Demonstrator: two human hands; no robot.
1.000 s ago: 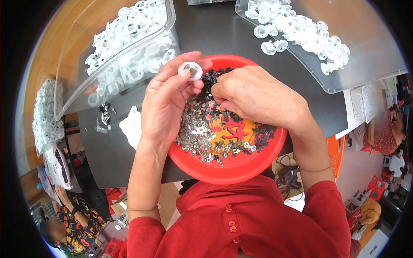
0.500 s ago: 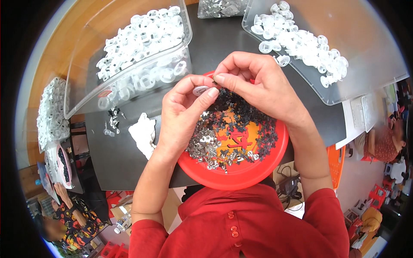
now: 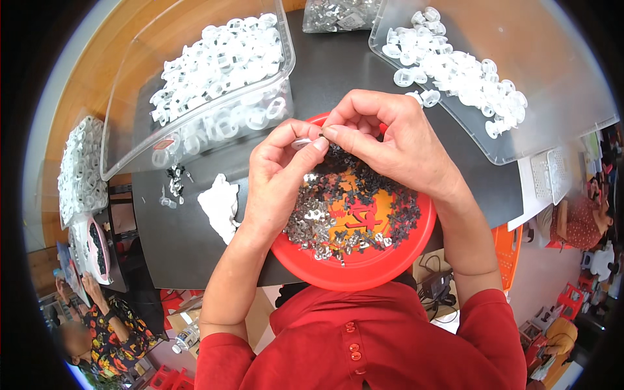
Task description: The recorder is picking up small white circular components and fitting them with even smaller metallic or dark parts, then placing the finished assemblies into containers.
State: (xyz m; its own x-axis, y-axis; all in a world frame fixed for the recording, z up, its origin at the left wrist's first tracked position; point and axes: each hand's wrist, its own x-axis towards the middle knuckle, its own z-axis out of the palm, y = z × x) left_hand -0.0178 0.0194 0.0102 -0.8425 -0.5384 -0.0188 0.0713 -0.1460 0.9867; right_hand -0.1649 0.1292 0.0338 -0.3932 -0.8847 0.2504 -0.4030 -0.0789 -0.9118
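Observation:
My left hand (image 3: 276, 175) is closed, pinching a small round white plastic piece (image 3: 300, 143) between thumb and fingers; much of it is hidden. Close against it, my right hand (image 3: 393, 143) pinches a tiny dark part (image 3: 322, 135) at the fingertips, too small to name exactly. Both hands are above the far side of a round red tray (image 3: 348, 278). Inside that tray lie many small black pieces (image 3: 403, 211) on the right and far side, and shiny silver metal pieces (image 3: 305, 224) on the left.
Clear bins of white plastic pieces stand far left (image 3: 221, 62) and far right (image 3: 455, 71). Between them is a bag (image 3: 341, 16) of metal parts. A crumpled white tissue (image 3: 221, 205) and loose small parts (image 3: 174, 185) lie left. Another person (image 3: 117, 331) sits at lower left.
My hands have come slightly closer together. The white piece has tilted and shows less of its face. The whole view has shifted slightly.

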